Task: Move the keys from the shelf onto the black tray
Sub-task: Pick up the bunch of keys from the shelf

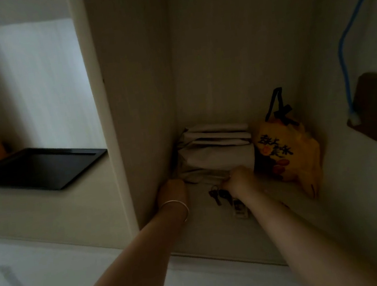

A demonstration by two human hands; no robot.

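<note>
- Bare forearms, no sleeves in view.
- Thin silver bangle (176,206) round the wrist of the left hand (172,191).
- Nothing worn on the right hand (239,180).

The keys (217,194) lie flat on the shelf (217,229) floor, just right of centre in the lower half of the frame: a small dark bunch on a ring, with a pale tag or fob trailing toward me, right beside my wrist. The black tray (36,169) sits at the left of the frame in the neighbouring compartment, flat on its pale surface, a shallow rectangular tray with a raised rim, nothing lying in it.
</note>
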